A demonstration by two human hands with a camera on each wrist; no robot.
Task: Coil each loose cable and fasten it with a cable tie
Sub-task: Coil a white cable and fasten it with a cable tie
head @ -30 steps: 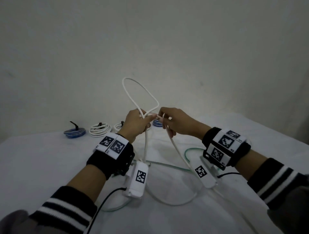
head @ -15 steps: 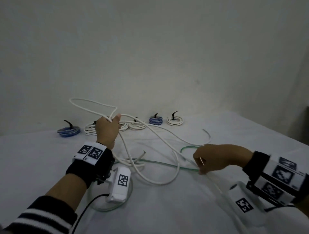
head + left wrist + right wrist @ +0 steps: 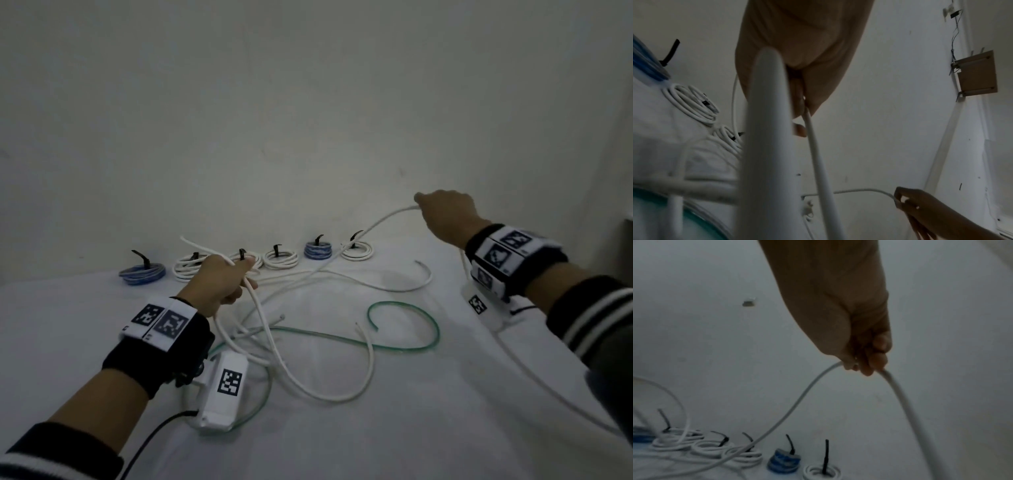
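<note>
A: The white cable [image 3: 322,274] is up off the table [image 3: 411,428] in the middle. One stretch runs from the left hand [image 3: 219,284], near and left, up to the right hand [image 3: 445,216], raised far right. More of it sprawls loose on the cloth, crossing the green cable [image 3: 404,346].

B: What might go wrong from here?

A: I'd judge the slack could snag. The white loops lie over the green one, so a hard pull may drag both into a knot. The lifted stretch also passes right over the finished coils [image 3: 281,258] at the far edge and could sweep one out of its row.

B: And the grips?

A: The left hand's fingers are curled round the cable, with a strand running out each side of the fist. The right hand pinches it between thumb and fingertips [image 3: 869,368], the other fingers folded in. If either grip slips under tension, I'd expect the loop to spring open.
</note>
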